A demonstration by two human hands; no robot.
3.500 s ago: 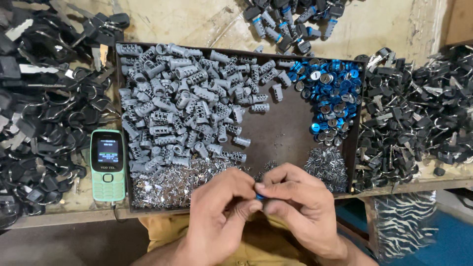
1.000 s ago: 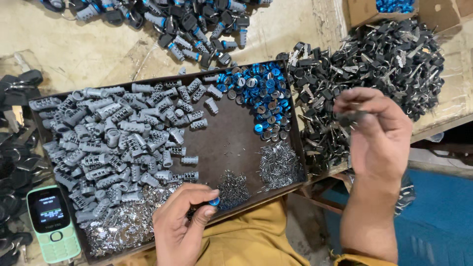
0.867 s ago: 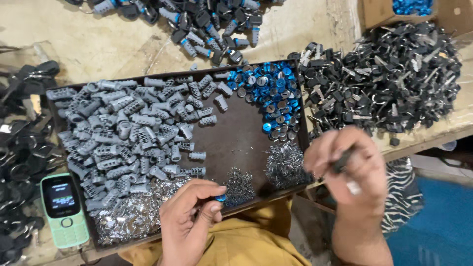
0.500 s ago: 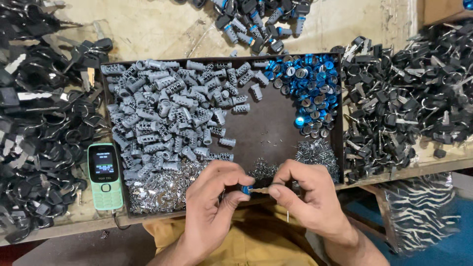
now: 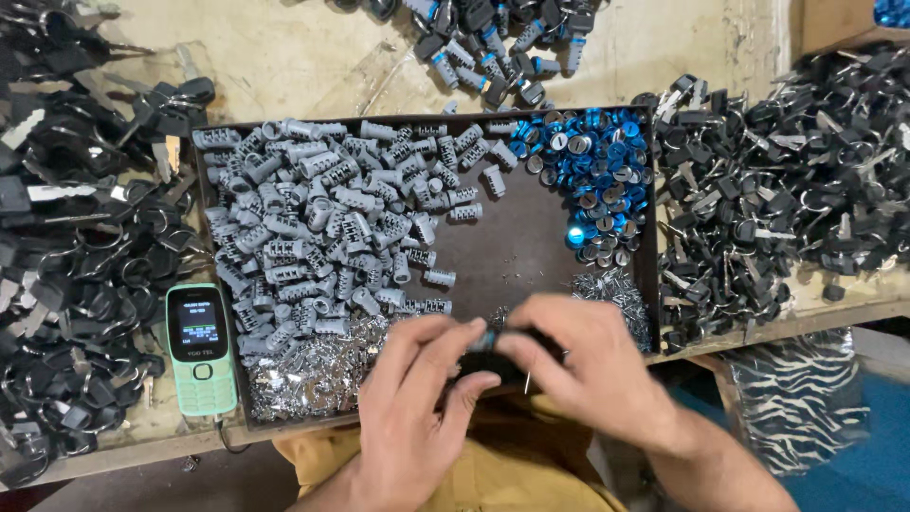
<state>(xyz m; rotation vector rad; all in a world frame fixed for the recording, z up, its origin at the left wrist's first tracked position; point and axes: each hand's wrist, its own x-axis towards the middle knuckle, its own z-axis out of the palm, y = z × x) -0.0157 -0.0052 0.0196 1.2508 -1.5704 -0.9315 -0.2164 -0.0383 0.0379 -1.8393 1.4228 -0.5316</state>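
Note:
My left hand [image 5: 417, 398] and my right hand [image 5: 588, 365] meet over the near edge of a dark tray [image 5: 517, 251]. Between their fingertips they pinch a small lock part with a blue cap [image 5: 485, 339] and a black key [image 5: 493, 365] pushed into it. The tray holds a heap of grey lock cylinders [image 5: 322, 218] on the left, blue round caps [image 5: 597, 166] at the far right corner, and small shiny metal pieces [image 5: 313, 370] along the near side. The held part is blurred and partly hidden by my fingers.
Black-headed keys [image 5: 787, 180] are piled right of the tray, and more black keys on rings [image 5: 66, 237] lie to its left. A green push-button phone [image 5: 199, 346] lies beside the tray's near-left corner. Assembled blue-and-black locks [image 5: 493, 47] lie beyond the tray.
My right hand reached to the key pile on the right, came back with a black key, and has joined my left hand over the blue-capped part.

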